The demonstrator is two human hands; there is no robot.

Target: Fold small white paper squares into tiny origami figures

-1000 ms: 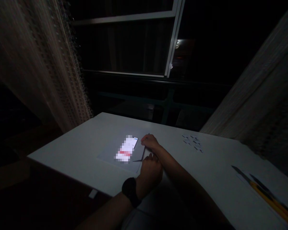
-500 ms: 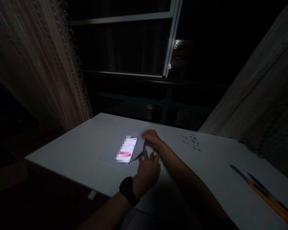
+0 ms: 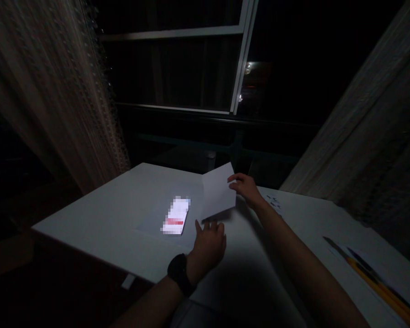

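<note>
A white sheet of paper (image 3: 219, 191) stands tilted up above the table, its right edge pinched by my right hand (image 3: 248, 189). My left hand (image 3: 209, 242), with a black watch at its wrist, rests on the tabletop just below the sheet's lower corner. Its fingers are apart and hold nothing. A phone (image 3: 177, 216) with a bright, partly blurred screen lies to the left of the raised sheet. Beneath the phone, a flat pale sheet (image 3: 148, 223) seems to lie on the table.
The white table (image 3: 99, 214) stands before a dark window (image 3: 177, 68), with curtains (image 3: 54, 91) on either side. Several small dark-marked paper pieces (image 3: 275, 204) lie beyond my right forearm. A knife-like blade (image 3: 336, 246) and yellow-handled items (image 3: 372, 278) lie at the right.
My right hand has moved right and slightly away from me, lifting the sheet from beside the phone. My left hand stays near its place, no longer at the sheet's edge.
</note>
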